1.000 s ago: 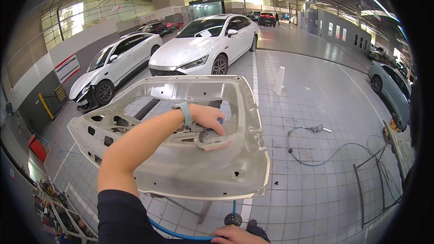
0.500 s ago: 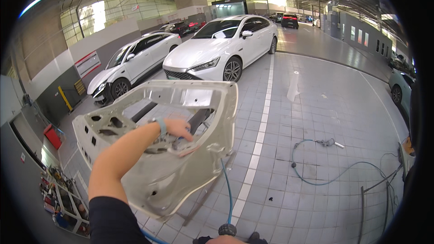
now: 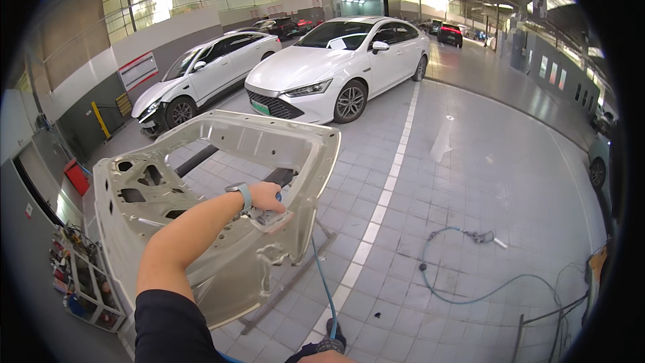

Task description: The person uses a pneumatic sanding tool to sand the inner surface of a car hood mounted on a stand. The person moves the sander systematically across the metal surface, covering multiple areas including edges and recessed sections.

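Observation:
My left hand (image 3: 267,195), with a watch on the wrist, is closed on a grey sander (image 3: 267,219) with a blue part on top, resting on a pale beige-grey metal vehicle body panel (image 3: 215,272). The panel has many cut-outs and sits on a metal stand (image 3: 255,323). A blue hose (image 3: 321,282) hangs down along the panel's right side. A sliver of my right hand (image 3: 326,358) shows at the bottom edge, its fingers out of sight, near my dark shoe (image 3: 334,329).
Two white cars (image 3: 342,70) stand beyond the panel. A tool with a coiled hose (image 3: 480,236) lies on the tiled floor to the right, near a metal frame (image 3: 537,319). At the left are a tool cart (image 3: 80,275) and a red bin (image 3: 75,177).
The panel and my left hand with the sander have shifted leftward in the picture as the view changed. My right hand, seen on the hose a second ago, has dropped mostly out of view.

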